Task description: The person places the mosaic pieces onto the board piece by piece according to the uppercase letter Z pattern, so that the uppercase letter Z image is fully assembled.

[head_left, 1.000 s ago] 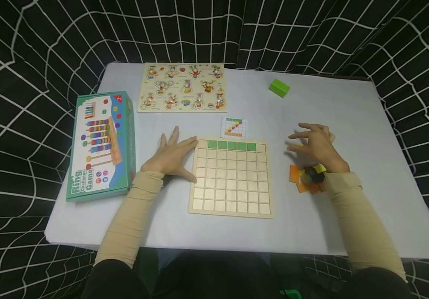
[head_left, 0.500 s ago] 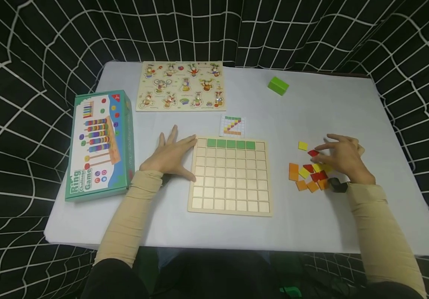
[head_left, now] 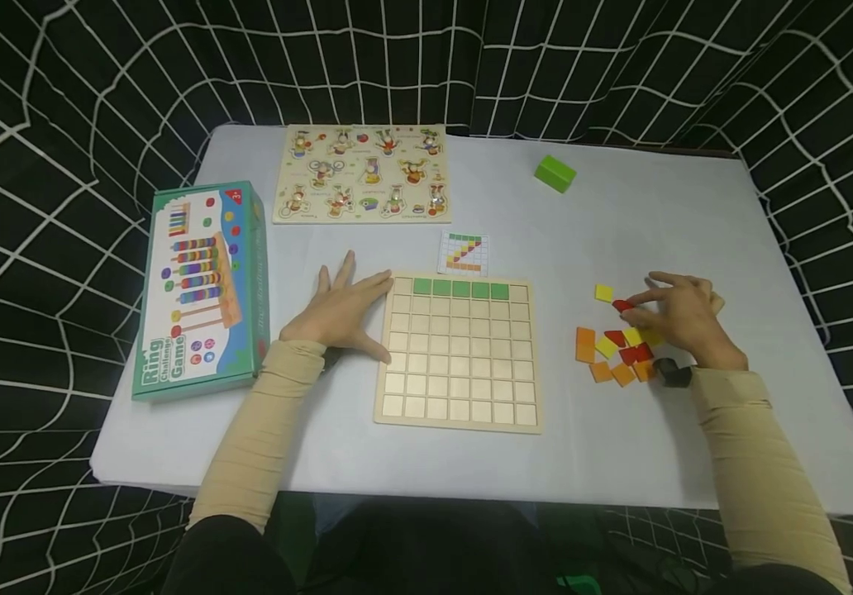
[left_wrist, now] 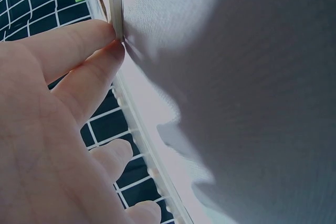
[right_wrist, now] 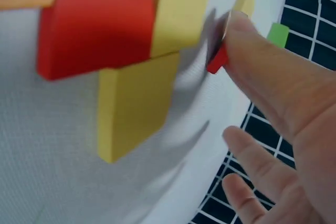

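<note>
My left hand (head_left: 337, 314) rests by the left edge of a wooden grid board (head_left: 459, 428), fingers spread. In the left wrist view, fingertips (left_wrist: 113, 43) touch the board's edge (left_wrist: 116, 3). Five squares along the board's top row hold green tiles (head_left: 461, 289). To the right of the board, my right hand (head_left: 683, 314) pinches a red tile (head_left: 622, 306) between thumb and fingers, low over the cloth. That red tile (right_wrist: 217, 61) shows edge-on in the right wrist view. Below it lie yellow tiles (head_left: 606, 346), orange tiles (head_left: 585, 345) and other red tiles (head_left: 629, 355).
A pattern card (head_left: 464, 253) lies just above the board. Behind it is a picture peg puzzle (head_left: 363, 173); a Ring Challenge Game box (head_left: 199, 289) sits at left. A green block (head_left: 555, 173) stands at the back right. One yellow tile (head_left: 603, 293) lies apart.
My right hand has moved right and slightly toward me from its place above the tiles, and has come down onto the red tile. The left hand stays at the board's edge.
</note>
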A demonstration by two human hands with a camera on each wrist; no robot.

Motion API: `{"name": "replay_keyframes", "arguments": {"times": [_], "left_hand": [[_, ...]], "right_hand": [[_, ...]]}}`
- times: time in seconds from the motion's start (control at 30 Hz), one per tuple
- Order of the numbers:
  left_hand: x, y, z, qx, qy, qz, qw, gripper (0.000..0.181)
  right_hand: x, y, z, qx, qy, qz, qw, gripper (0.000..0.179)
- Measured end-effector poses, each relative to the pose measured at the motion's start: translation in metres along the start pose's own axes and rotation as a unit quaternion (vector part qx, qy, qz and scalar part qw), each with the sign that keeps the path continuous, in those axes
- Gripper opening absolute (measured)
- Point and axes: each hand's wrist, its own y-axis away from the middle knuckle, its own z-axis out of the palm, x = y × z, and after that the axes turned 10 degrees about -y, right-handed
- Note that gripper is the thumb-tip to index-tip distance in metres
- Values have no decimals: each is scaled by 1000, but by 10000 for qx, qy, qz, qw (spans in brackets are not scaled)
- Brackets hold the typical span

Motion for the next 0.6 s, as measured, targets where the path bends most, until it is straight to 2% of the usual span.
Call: {"name": "replay_keyframes", "arguments": {"times": [0.2,0.3,0.43,0.6], "left_hand": [[0,0,0,14,-1,24,10000,129],[0,0,0,32,30,30,10000,129],[-1,0,0,54,49,42,10000,128],[-1,0,1,76,56,61,9999,128]], "right_hand": [[-3,-1,-4,285,103,-401,9987,28],[-12,-4,-6,360,124,-642,9972,26],[-34,-12,-7,235,254,-1109,9932,23],[-79,-26,2,-256,415,-1682,9845,19]]}}
